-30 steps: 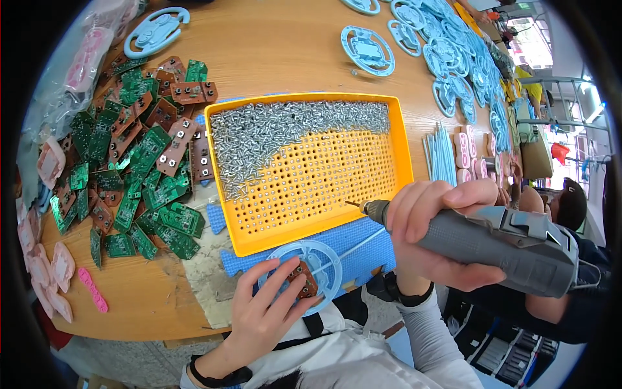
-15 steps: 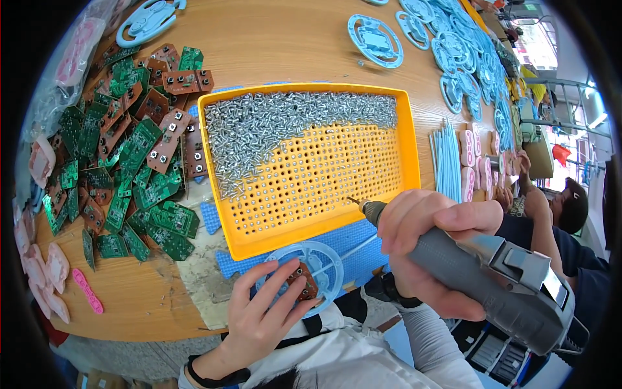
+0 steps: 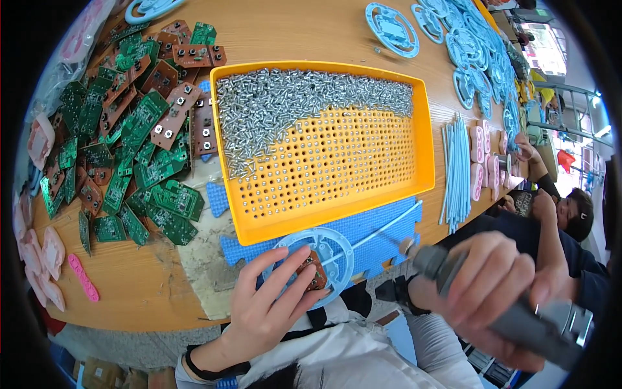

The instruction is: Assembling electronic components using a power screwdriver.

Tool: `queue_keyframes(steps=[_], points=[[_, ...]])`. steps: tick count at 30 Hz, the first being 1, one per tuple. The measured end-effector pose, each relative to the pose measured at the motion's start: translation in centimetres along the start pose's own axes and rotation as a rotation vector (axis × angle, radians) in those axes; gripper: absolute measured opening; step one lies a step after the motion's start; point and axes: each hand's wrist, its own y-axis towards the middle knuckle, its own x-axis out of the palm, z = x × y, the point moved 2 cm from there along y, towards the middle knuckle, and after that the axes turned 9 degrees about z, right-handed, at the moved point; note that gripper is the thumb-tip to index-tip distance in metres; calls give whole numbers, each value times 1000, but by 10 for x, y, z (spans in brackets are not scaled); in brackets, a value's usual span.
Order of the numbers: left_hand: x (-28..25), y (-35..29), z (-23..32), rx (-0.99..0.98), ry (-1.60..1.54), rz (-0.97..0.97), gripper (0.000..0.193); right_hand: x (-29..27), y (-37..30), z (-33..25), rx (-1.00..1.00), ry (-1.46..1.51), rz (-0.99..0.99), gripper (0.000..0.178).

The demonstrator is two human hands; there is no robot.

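Note:
My left hand [image 3: 262,292] spreads its fingers over a light-blue toy steering wheel shell [image 3: 346,262] at the table's front edge, holding it and the small brown circuit board [image 3: 317,279] inside it. My thumb is hidden. A thin light-blue stick [image 3: 389,225] runs from the wheel's middle toward the upper right over a blue foam mat [image 3: 405,243]. My right hand [image 3: 489,279] is closed around a dark grey electric screwdriver [image 3: 447,269], somewhat blurred, its bit pointing left, apart from the wheel. Just beyond the wheel, a yellow tray [image 3: 427,142] holds many small silver screws [image 3: 311,91], some seated in its holes.
Green and brown circuit boards [image 3: 139,136] lie piled at left, with pink plastic parts [image 3: 45,266] nearby. Light-blue sticks [image 3: 456,175] and pink-and-white parts [image 3: 483,155] lie right of the tray. More blue wheel shells [image 3: 466,48] are heaped far right. Another person [image 3: 564,220] sits at right.
My right hand has drawn the screwdriver away from the tray, to the right and downward. My left hand stays on the wheel and board. The whole view has shifted slightly.

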Motion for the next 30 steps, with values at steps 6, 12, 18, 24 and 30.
queue_keyframes(steps=[6,12,18,24,30], points=[[-1,-3,-2,0,7,10,35,14,-20,8,224,245,-372,24],[-2,-3,-2,0,-27,13,34,26,-39,17,196,278,-110,16],[-1,-3,-3,-3,-39,8,35,28,-42,17,161,262,-147,17],[-2,-5,-3,-12,-31,16,35,35,-45,17,183,238,-108,16],[0,-3,-1,-9,-24,18,34,35,-34,20,265,244,-127,16]])
